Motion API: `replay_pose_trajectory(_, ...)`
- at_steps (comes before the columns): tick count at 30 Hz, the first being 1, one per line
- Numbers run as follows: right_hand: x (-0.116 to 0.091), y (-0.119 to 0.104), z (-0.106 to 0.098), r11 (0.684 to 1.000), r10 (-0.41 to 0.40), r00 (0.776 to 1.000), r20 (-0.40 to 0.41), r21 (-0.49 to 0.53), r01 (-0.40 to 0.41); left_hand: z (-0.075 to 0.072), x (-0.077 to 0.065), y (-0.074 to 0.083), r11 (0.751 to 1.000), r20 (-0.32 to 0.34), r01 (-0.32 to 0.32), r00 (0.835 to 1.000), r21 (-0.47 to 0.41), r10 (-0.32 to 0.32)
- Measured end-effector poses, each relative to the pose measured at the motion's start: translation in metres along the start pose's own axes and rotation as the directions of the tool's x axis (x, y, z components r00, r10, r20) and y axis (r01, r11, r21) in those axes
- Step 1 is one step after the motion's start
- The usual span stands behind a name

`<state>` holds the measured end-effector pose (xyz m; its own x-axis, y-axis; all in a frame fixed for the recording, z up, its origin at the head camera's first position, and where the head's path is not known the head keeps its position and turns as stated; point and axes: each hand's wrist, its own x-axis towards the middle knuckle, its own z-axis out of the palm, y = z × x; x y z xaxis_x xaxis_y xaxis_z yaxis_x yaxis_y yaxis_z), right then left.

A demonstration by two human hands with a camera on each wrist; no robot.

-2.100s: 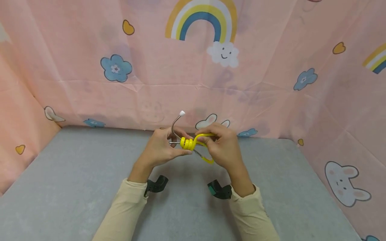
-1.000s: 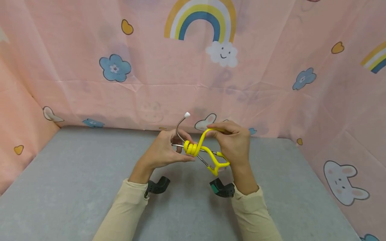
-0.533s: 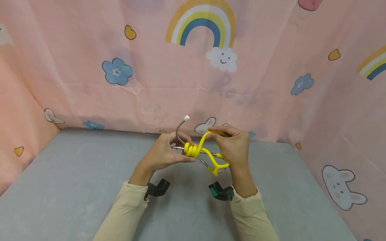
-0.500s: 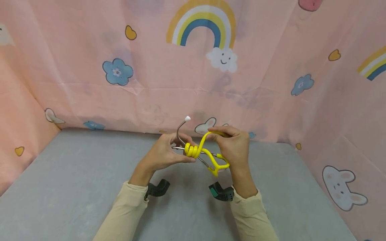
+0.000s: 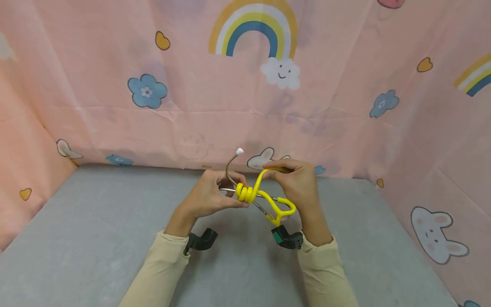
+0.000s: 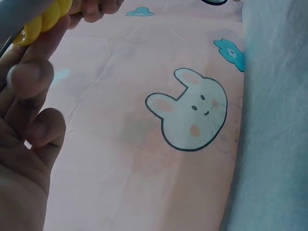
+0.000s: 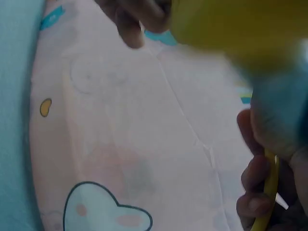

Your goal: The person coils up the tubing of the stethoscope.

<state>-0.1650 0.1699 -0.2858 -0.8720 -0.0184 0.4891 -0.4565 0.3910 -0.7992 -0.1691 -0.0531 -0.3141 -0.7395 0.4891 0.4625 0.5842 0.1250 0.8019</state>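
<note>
A stethoscope with yellow tubing [image 5: 274, 207] and metal ear tubes [image 5: 260, 207] is held up above the table. Its tubing winds in several tight turns, a coil [image 5: 245, 193], around the metal ear tubes. One ear tube curves upward to a white ear tip [image 5: 239, 151]. My left hand [image 5: 209, 194] grips the coil and ear tubes between thumb and fingers. With thumb and fingertips, my right hand [image 5: 299, 181] pinches the tubing leading off the coil. The forked part of the tubing hangs below that hand. In the right wrist view, a length of tubing [image 7: 272, 187] runs through the fingers. The chest piece is hidden.
A grey table [image 5: 96, 238] lies under both hands. Pink printed cloth [image 5: 215, 128] hangs behind it and along both sides. Each wrist carries a dark camera mount, the left mount [image 5: 203, 239] and the right mount [image 5: 287, 238].
Since the earliest frame, my right hand has moved rightward from the coil, drawing the tubing out and revealing the forked part. During the last half second, the hands have barely moved.
</note>
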Motion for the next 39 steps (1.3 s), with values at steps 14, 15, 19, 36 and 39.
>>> replay_pose_trajectory(14,-0.004,0.000,0.029,0.994,0.024,0.991,0.131,0.100,-0.037,-0.012,-0.007,0.003,0.982,-0.314,-0.079,0.949,-0.171,0.022)
replay_pose_trajectory(15,-0.004,0.001,0.031,0.996,-0.007,0.992,0.126,0.087,-0.004,-0.013,-0.007,0.003,0.983,-0.339,-0.068,0.941,-0.172,0.005)
replay_pose_trajectory(19,-0.005,0.001,0.036,0.997,-0.043,0.995,0.085,-0.054,0.048,-0.016,-0.006,0.006,0.980,-0.395,-0.005,0.916,-0.199,-0.075)
replay_pose_trajectory(36,-0.010,-0.008,0.054,0.994,-0.044,0.995,0.091,-0.091,0.052,-0.022,-0.001,0.009,0.936,-0.544,-0.005,0.815,-0.352,-0.201)
replay_pose_trajectory(39,-0.012,-0.009,0.059,0.989,-0.082,0.991,0.103,-0.116,0.094,-0.022,-0.001,0.010,0.935,-0.571,0.010,0.790,-0.355,-0.225)
